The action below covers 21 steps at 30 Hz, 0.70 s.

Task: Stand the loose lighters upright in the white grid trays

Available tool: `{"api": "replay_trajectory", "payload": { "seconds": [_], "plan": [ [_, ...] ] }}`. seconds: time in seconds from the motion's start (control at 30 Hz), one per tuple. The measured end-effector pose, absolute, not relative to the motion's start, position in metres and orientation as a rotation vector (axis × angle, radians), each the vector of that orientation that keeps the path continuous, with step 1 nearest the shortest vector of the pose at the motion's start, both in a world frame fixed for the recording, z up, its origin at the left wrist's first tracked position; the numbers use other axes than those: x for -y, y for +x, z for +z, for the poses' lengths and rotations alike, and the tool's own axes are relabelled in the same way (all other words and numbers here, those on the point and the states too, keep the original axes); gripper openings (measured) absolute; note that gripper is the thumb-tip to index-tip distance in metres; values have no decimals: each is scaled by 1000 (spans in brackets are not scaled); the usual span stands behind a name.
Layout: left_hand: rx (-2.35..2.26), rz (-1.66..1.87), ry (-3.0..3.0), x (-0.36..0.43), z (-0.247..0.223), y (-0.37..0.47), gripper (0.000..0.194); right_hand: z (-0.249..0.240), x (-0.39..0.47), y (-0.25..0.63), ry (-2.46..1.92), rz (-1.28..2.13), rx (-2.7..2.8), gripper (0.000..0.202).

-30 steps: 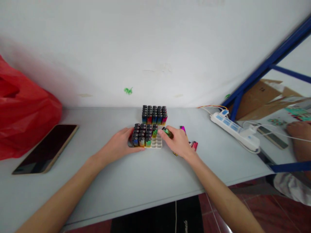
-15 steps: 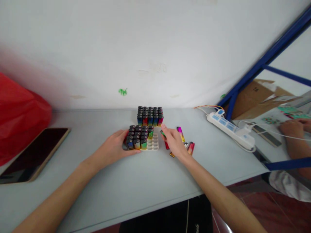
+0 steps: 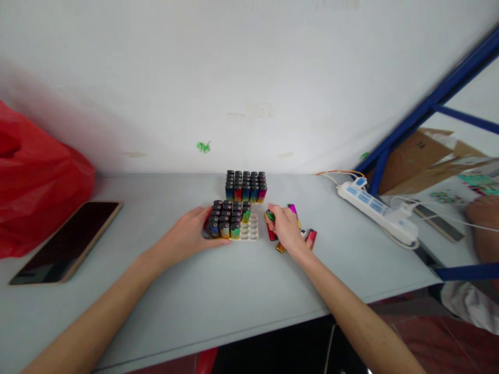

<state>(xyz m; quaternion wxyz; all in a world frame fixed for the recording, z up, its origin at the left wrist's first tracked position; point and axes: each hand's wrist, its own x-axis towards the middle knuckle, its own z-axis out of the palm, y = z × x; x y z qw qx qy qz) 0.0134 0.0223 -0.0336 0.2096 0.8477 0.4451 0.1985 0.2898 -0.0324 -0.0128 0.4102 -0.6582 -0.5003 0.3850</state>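
My left hand point(image 3: 187, 230) is wrapped round the left side of a white tray point(image 3: 249, 237), its thumb along the front edge. Upright lighters with black tops point(image 3: 224, 221) fill the tray's left part; bare round slots show at its right. Just right of the tray, my right hand point(image 3: 286, 227) pinches a green lighter point(image 3: 270, 215). Beneath and around that hand lie a red lighter point(image 3: 272, 233), a gold one point(image 3: 280, 248), a purple-and-yellow one point(image 3: 294, 214) and a pinkish-red one point(image 3: 311, 238). Another piece there is mostly covered by the hand.
Behind the tray stands a block of upright lighters point(image 3: 246, 188) near the wall. A phone point(image 3: 66, 241) and red plastic bag point(image 3: 42, 182) are at left. At right are a power strip point(image 3: 376, 210), a blue metal frame point(image 3: 413, 114), a cardboard box point(image 3: 417, 156) and another person's arm point(image 3: 485, 228).
The view has shifted slightly. My right hand, with the green lighter, has moved a little right from the tray, and more of the red lighter shows. My left hand stays on the tray.
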Motion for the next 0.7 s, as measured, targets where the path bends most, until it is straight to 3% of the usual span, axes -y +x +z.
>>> {"api": "replay_trajectory", "payload": {
  "seconds": [0.13, 0.47, 0.7],
  "plan": [
    [-1249, 534, 2352, -22, -31, 14, 71, -9, 34, 289, -1649, 957, 1271, 64],
    [-1273, 535, 2349, -24, -32, 14, 65, -8, 33, 291, -1759, 873, 1316, 57],
    [-1250, 535, 2340, -22, -31, 13, 68, -10, 37, 294, -1538, 786, 1479, 62]
  ]
}}
